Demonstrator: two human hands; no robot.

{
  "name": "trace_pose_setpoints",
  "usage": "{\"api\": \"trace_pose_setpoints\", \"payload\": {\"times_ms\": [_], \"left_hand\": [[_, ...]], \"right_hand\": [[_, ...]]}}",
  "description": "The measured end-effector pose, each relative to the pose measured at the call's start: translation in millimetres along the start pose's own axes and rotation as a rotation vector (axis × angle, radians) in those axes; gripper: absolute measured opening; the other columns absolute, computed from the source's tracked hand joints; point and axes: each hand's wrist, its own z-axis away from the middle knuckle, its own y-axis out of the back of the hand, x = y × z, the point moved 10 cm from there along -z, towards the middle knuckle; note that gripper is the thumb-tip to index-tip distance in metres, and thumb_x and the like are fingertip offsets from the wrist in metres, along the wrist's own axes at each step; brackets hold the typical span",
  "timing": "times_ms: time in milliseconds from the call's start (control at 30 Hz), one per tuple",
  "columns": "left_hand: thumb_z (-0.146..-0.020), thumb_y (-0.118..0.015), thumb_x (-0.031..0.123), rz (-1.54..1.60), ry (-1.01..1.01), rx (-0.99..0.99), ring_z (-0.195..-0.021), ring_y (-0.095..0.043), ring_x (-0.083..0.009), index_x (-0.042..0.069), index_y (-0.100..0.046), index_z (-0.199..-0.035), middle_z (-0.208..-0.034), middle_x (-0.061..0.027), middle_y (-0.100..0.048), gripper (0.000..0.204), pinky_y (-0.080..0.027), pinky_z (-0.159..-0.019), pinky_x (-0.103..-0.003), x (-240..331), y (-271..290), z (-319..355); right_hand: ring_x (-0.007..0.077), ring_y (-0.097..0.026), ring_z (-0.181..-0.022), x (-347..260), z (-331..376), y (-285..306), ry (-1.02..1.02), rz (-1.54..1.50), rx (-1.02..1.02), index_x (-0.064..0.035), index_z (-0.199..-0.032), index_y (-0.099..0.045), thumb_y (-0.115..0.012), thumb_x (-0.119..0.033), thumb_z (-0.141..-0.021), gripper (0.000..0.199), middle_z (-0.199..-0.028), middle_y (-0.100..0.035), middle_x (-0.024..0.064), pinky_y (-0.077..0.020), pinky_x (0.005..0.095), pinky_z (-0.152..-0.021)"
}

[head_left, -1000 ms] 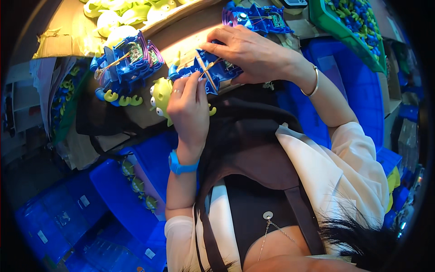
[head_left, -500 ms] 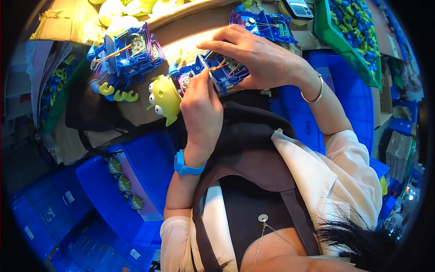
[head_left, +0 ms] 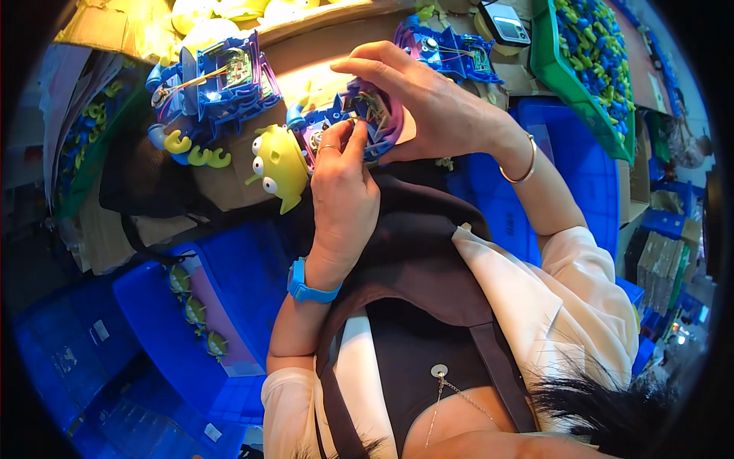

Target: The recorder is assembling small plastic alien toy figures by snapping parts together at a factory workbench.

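Note:
A toy figure with a yellow-green three-eyed head (head_left: 281, 164) lies on its side at the work surface. Its blue and purple body (head_left: 395, 118) is opened, showing wires and a circuit board inside. My right hand (head_left: 440, 99) curls around the purple half, thumb below and fingers above, tilting it up. Thumb and fingertips of my left hand (head_left: 344, 187) are pinched together inside the opened body; whatever they grip is too small to make out. Left of it sits another opened blue toy body (head_left: 229, 80) with a circuit board and wires, beside yellow-green curved pieces (head_left: 199, 157).
A third opened blue body (head_left: 451, 52) lies at the far side, near a small white device (head_left: 505, 27). The green tray (head_left: 562, 99) at right holds many blue and yellow-green parts. Blue bins (head_left: 245, 306) stand below the work surface. Yellow-green toy heads (head_left: 191, 15) are at far left.
My right hand has turned the body's purple half upright, so its purple outside now shows. My left fingertips have moved slightly right and down, deeper into the opened body.

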Motion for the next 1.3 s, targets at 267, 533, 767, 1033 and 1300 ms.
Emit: {"api": "trace_pose_setpoints", "payload": {"times_ms": [267, 533, 767, 1033, 1300], "left_hand": [[-0.078, -0.052, -0.013, 0.103, 0.069, 0.003, -0.106, -0.061, -0.0394, -0.008, -0.059, -0.116, -0.110, -0.0258, -0.061, 0.038, -0.048, -0.094, -0.041, -6, 30, 12], [-0.092, -0.063, 0.013, -0.016, 0.190, 0.405, -0.084, -0.066, -0.0209, -0.003, -0.061, -0.117, -0.103, -0.0149, -0.065, 0.030, -0.053, -0.073, -0.030, -53, 120, 40], [-0.094, -0.064, 0.026, 0.550, 0.419, 0.214, -0.092, -0.063, -0.0161, -0.006, -0.056, -0.122, -0.106, -0.0128, -0.065, 0.043, -0.051, -0.079, -0.028, -108, 76, 36], [-0.092, -0.066, 0.025, 0.653, 0.419, 0.144, -0.097, -0.062, -0.0161, -0.005, -0.059, -0.119, -0.105, -0.0125, -0.066, 0.041, -0.050, -0.085, -0.029, -118, 72, 28], [-0.088, -0.070, 0.031, 0.716, 0.513, 0.053, -0.097, -0.062, -0.0165, -0.007, -0.055, -0.120, -0.107, -0.0143, -0.064, 0.052, -0.050, -0.083, -0.029, -126, 64, 23]], "right_hand": [[0.0321, -0.050, -0.122, -3, -15, -8, -0.008, -0.086, 0.035, -0.0082, -0.145, -0.032, -0.090, -0.021, -0.061, 0.102, -0.135, -0.047, 0.0148, -0.0414, 0.0401, -0.104], [0.0352, -0.048, -0.124, -12, -28, -38, 0.020, -0.027, -0.041, -0.0063, -0.144, -0.033, -0.085, -0.021, -0.063, 0.097, -0.135, -0.047, 0.0190, -0.0404, 0.0428, -0.103], [0.0343, -0.052, -0.116, -8, -30, -52, -0.077, 0.024, -0.169, -0.0092, -0.135, -0.048, -0.084, -0.025, -0.062, 0.083, -0.127, -0.053, 0.0139, -0.0437, 0.0409, -0.096], [0.0309, -0.054, -0.112, -9, -36, -55, 0.005, 0.188, -0.202, -0.0126, -0.134, -0.052, -0.086, -0.023, -0.056, 0.086, -0.122, -0.055, 0.0101, -0.0434, 0.0390, -0.092], [0.0347, -0.057, -0.108, -8, -34, -57, -0.083, 0.040, -0.201, -0.0143, -0.136, -0.051, -0.085, -0.018, -0.060, 0.084, -0.121, -0.055, 0.0117, -0.0467, 0.0407, -0.091]]}}
